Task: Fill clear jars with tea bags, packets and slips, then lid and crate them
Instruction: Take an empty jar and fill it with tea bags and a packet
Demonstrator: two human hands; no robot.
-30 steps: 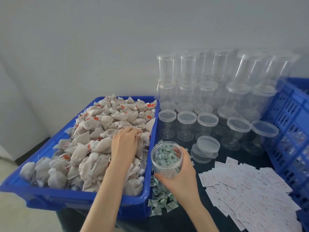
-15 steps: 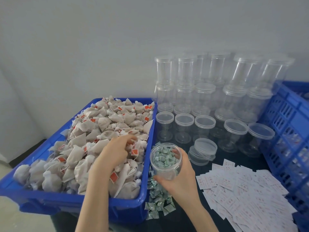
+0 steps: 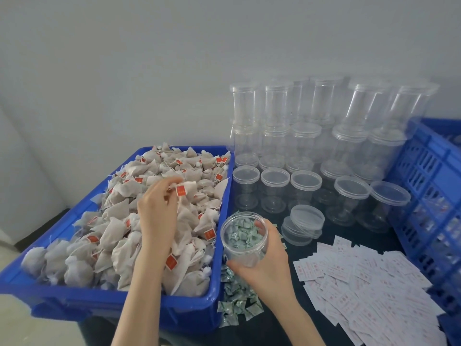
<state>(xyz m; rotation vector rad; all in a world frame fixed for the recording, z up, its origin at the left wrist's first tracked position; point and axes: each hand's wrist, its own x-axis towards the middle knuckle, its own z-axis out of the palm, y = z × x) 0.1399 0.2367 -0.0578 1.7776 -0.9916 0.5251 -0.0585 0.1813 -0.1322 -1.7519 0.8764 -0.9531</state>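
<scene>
Grey wall stood behind the dark table [image 3: 294, 328]. My left hand [image 3: 157, 216] pinched a tea bag [image 3: 185, 189] above the heaped blue bin [image 3: 124, 299] on the left. My right hand [image 3: 267, 258] gripped an unlidded jar [image 3: 243, 237], packets [image 3: 239, 295] seen through it, just right of the bin. Slips [image 3: 369, 278] lay near right; lidded jars [image 3: 299, 171] stood far.

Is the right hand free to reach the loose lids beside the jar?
Probably not yet: the right hand grips the open jar. The lids lie close, with nothing between, so it must put the jar down first.
</scene>
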